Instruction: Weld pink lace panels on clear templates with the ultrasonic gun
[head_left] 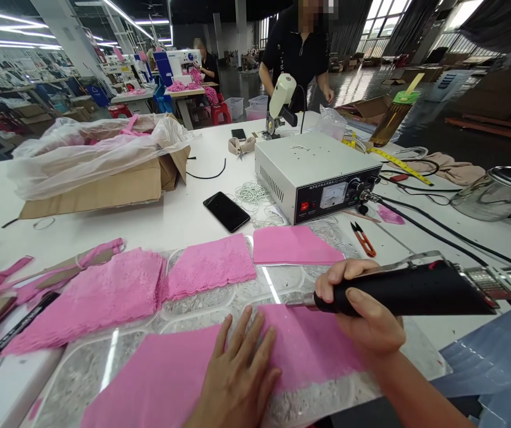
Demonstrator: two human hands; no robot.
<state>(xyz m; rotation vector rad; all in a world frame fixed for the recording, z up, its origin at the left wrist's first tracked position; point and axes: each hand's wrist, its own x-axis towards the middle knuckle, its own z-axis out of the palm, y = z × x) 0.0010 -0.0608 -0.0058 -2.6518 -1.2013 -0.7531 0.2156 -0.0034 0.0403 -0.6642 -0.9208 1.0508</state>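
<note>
So, the right hand (365, 315) is wrapped tight round a black tool (416, 288). Its tip is hard to make out, down by the pink cloth (309, 351) on the clear mat (202, 309). The left hand (237, 374) lies flat on that cloth, fingers spread, gripping nothing, with the wrist cut off.

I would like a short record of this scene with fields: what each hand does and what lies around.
Left hand: flat and open on the pink fabric piece
Right hand: gripping black handheld tool, tip toward the fabric
Under fabric: patterned clear plate
Behind: pink lace stacks, phone, control box, orange snips
Far side: a person in black, standing
</note>
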